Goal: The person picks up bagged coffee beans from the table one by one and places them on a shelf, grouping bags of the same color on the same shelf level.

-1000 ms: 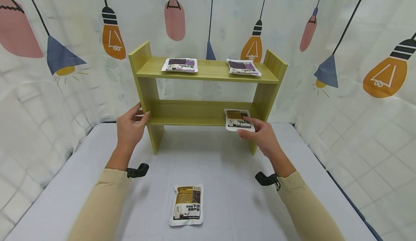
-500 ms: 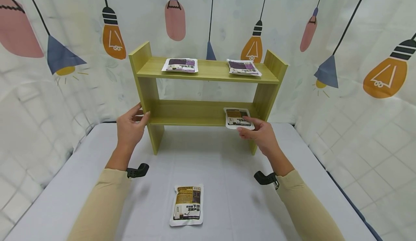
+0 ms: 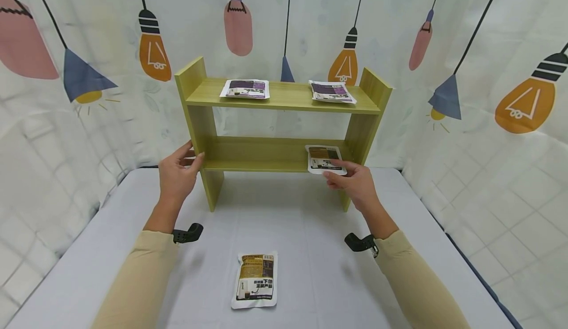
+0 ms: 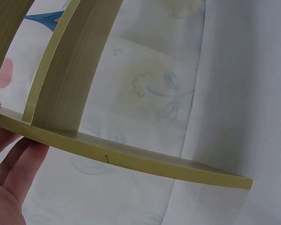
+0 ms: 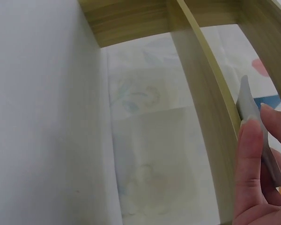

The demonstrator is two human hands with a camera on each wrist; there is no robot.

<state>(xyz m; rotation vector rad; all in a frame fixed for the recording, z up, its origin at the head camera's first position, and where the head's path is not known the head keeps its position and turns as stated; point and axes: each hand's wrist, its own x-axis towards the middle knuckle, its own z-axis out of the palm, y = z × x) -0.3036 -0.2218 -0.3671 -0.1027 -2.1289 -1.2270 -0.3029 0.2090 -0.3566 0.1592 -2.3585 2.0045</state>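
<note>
A yellow-green wooden shelf point(image 3: 284, 154) stands at the back of the grey table. My right hand point(image 3: 350, 181) pinches the near edge of a brown and white pouch point(image 3: 323, 157) that lies on the right end of the lower board; the right wrist view shows my fingers point(image 5: 251, 154) on the pouch edge point(image 5: 247, 101). My left hand point(image 3: 177, 171) grips the shelf's left upright, thumb on the front edge. In the left wrist view my fingers point(image 4: 11, 168) lie under the lower board point(image 4: 131, 161). A second brown pouch point(image 3: 256, 279) lies on the table near me.
Two purple and white pouches point(image 3: 245, 89) point(image 3: 332, 92) lie on the top board. A curtain printed with light bulbs point(image 3: 488, 72) hangs close behind and beside the table. The grey table point(image 3: 310, 220) stretches from the shelf to me.
My right hand has slid the brown pouch a little further back onto the lower board. The left hand has stayed on the upright.
</note>
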